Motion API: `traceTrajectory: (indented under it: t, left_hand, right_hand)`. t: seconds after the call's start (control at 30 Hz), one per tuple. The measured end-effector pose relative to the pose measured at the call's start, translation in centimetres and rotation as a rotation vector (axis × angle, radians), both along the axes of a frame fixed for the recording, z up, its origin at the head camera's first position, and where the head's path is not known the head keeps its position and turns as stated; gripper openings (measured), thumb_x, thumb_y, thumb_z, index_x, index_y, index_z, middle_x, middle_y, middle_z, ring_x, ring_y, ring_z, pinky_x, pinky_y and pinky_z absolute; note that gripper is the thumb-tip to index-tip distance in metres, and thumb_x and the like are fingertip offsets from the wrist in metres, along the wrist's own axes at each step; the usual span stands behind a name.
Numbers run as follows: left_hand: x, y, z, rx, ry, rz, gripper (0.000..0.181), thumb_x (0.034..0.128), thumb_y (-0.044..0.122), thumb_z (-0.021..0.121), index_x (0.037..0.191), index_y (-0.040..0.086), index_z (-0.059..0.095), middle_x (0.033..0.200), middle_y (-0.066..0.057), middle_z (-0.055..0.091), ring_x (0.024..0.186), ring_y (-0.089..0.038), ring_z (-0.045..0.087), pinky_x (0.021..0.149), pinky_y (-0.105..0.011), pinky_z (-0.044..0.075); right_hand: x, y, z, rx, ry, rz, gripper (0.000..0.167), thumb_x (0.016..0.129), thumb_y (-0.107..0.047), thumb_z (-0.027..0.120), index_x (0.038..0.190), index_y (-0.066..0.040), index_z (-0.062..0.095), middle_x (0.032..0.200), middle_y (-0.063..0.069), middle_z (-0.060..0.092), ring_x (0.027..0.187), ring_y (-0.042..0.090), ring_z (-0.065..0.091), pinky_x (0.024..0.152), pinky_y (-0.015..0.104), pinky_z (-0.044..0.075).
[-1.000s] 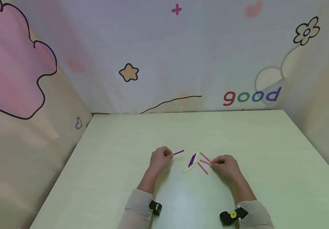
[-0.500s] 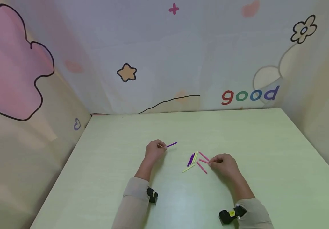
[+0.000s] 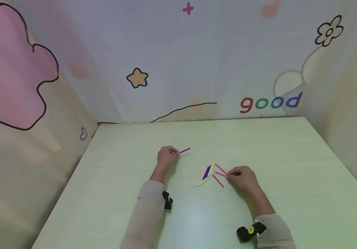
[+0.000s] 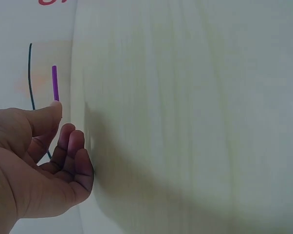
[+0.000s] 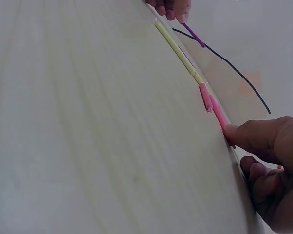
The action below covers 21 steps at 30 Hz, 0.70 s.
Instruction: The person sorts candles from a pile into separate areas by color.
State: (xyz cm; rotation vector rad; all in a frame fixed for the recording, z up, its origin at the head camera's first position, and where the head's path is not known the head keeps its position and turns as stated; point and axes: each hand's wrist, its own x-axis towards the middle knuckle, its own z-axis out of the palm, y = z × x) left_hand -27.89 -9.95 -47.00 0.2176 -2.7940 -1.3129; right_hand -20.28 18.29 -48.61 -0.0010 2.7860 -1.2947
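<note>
My left hand [image 3: 167, 156] pinches a thin purple stick [image 3: 185, 150] between thumb and fingertips, above the table. In the left wrist view the purple stick [image 4: 55, 84] points up from the thumb tip, its lower end hidden by the hand. My right hand [image 3: 243, 178] pinches the near end of a pink stick [image 3: 220, 174], which lies at the table surface. Two more pink sticks, one above [image 3: 220, 168] and one below it, fan out beside it. Left of these lie purple sticks [image 3: 206, 172] and yellow-green sticks [image 3: 203, 182], close together.
The pale green table [image 3: 122, 207] carries the stick group near its middle. A printed backdrop [image 3: 178, 52] rises behind the table, with side walls left and right. Black wrist cameras [image 3: 250, 232] sit on both sleeves.
My left hand has moved away from me and slightly left, carrying the purple stick away from the group. The right hand stays at the pink stick; the view has shifted slightly.
</note>
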Motion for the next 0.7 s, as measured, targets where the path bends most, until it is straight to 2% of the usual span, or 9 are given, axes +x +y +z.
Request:
traceTrajectory:
  t: [0.13,0.37,0.53,0.7]
  left_hand:
    - [-0.7,1.6,0.0,0.002,0.017,-0.016,0.007,0.0821,0.013,0.070,0.082,0.006,0.070,0.079,-0.004,0.063,0.080,-0.023,0.057,0.071,-0.033,0.042]
    - [-1.4,3.5,-0.3,0.016,-0.029,0.005,0.006,0.0836,0.016,0.068,0.082,0.011,0.070,0.083,-0.001,0.062,0.082,-0.020,0.055,0.072,-0.033,0.042]
    - [-1.5,4.5,-0.4,0.031,-0.045,0.074,0.005,0.0832,0.016,0.066,0.080,0.014,0.070,0.087,0.001,0.064,0.086,-0.020,0.058,0.072,-0.035,0.045]
    - [-1.6,5.7,-0.1,-0.043,-0.092,0.120,0.006,0.0842,0.023,0.066,0.081,0.020,0.070,0.087,0.005,0.063,0.085,-0.019,0.058,0.074,-0.040,0.041]
  right_hand:
    - [0.0,0.3,0.3,0.008,0.017,0.012,0.009,0.081,-0.011,0.071,0.084,-0.003,0.072,0.079,0.004,0.058,0.078,0.022,0.049,0.068,0.034,0.038]
    - [-0.1,0.2,0.1,0.014,0.031,0.017,0.007,0.081,-0.010,0.071,0.084,-0.004,0.072,0.076,0.002,0.059,0.075,0.021,0.049,0.066,0.033,0.038]
    - [-0.1,0.3,0.0,-0.004,0.015,0.007,0.008,0.081,-0.011,0.070,0.084,-0.004,0.072,0.079,0.004,0.059,0.077,0.022,0.049,0.067,0.034,0.038]
    - [-0.1,0.1,0.0,0.002,0.013,0.008,0.008,0.081,-0.011,0.071,0.085,-0.004,0.072,0.079,0.004,0.057,0.079,0.023,0.048,0.069,0.034,0.037]
